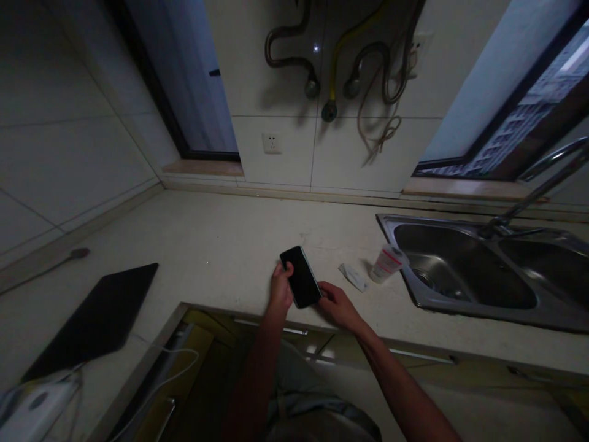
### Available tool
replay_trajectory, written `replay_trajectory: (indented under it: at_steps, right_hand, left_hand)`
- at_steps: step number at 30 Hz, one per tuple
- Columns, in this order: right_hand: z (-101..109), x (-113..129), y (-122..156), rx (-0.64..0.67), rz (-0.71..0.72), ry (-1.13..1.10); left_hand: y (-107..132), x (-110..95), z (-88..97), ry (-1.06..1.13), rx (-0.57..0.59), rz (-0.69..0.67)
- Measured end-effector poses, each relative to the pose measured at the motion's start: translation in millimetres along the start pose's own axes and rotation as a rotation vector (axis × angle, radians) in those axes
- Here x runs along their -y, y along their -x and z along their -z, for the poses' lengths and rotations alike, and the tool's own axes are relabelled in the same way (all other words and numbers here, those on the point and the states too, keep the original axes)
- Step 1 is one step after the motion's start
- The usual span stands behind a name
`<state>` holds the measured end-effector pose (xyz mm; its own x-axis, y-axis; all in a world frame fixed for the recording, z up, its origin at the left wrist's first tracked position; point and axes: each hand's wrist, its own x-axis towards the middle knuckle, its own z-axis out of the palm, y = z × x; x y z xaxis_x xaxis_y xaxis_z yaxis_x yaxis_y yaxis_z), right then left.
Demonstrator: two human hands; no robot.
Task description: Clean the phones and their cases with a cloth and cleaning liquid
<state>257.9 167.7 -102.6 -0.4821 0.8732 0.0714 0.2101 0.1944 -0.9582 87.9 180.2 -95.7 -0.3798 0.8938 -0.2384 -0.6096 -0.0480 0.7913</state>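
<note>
A smartphone (302,279) with a dark screen is held above the front part of the counter, tilted a little. My left hand (280,287) grips its left side, the thumb lying over the screen edge. At the lower right corner, the fingers of my right hand (338,304) close on the phone's edge; their tips are partly hidden behind it. To the right of the phone lie a small white crumpled packet (353,277) and a clear plastic cup (386,264) with red marking.
A double steel sink (409,294) with a chrome faucet (543,190) is set in the counter (221,245) at right. On the left lie a black flat panel (99,316), a white device (39,408) and a white cable (184,352). Pipes and a socket (271,143) are on the wall.
</note>
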Motion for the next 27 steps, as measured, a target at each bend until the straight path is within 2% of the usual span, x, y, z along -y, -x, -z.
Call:
replay_trajectory:
  at_steps: [6,8,14,18,21,27]
  right_hand:
    - [1.6,-8.0,-3.5,0.112,-0.084,-0.292]
    - [1.7,-9.1,-3.4,0.117,-0.083,-0.273]
    - [-2.0,-6.8,1.5,0.004,0.002,-0.059]
    - [-0.5,-0.7,0.5,0.055,0.012,-0.196]
    - [1.9,-0.5,-1.3,0.135,-0.031,-0.281]
    - [2.2,-5.4,1.0,0.194,-0.099,-0.417]
  left_hand:
    - [3.2,-2.2,-6.3,0.002,-0.003,0.015]
    - [3.2,-1.8,-6.7,-0.006,0.001,0.021]
    - [1.3,-1.4,-5.4,-0.013,-0.01,0.007]
    - [3.1,-2.4,-6.0,-0.02,-0.018,0.01]
    - [6.5,-2.0,-6.5,-0.077,-0.009,-0.004]
    - [10.0,-3.1,-4.5,-0.081,0.028,0.026]
